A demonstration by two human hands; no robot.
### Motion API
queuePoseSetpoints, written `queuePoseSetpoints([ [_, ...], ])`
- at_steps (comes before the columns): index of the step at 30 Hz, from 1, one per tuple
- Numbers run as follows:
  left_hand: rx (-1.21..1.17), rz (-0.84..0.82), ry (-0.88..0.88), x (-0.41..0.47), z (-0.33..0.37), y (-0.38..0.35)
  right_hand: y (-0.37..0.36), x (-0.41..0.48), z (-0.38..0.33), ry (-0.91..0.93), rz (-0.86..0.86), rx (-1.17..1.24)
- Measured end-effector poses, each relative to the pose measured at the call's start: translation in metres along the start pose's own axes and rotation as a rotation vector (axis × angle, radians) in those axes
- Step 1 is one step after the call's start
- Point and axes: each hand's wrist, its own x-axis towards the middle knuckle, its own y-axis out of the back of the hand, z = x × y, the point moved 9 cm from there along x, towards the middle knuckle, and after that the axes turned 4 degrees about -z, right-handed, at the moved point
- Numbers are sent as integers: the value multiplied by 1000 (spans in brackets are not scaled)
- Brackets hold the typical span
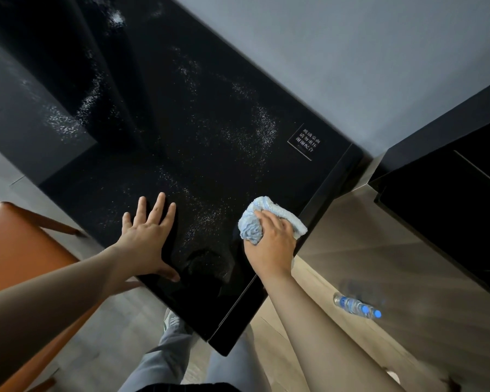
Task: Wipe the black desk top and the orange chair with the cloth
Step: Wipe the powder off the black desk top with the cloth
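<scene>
Head view: our right hand (pixel 269 244) grips cloth (pixel 262 219) on desk top (pixel 210 137); left hand (pixel 147 236) flat, fingers spread; speckled residue (pixel 255 131) ahead of both, nearer right.

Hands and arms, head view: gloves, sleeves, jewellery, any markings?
The left hand and the right hand are bare: no gloves, rings, watch or wristband can be seen. The left forearm and the right forearm are uncovered up to the frame edge, so no sleeves show. No tape or markings can be seen.

Black desk top (pixel 198 154); pale blue cloth (pixel 262 219); orange chair (pixel 17 241).
</scene>
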Motion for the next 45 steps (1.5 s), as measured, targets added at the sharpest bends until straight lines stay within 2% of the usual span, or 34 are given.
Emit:
queuePoseSetpoints([
  [20, -13, 20, 18, -4, -6, -19, -26, -68, -26, -28, 67, -7],
  [45, -39, 143, -10, -3, -7, -14, -63, -153, -53, 72, 47, -74],
])
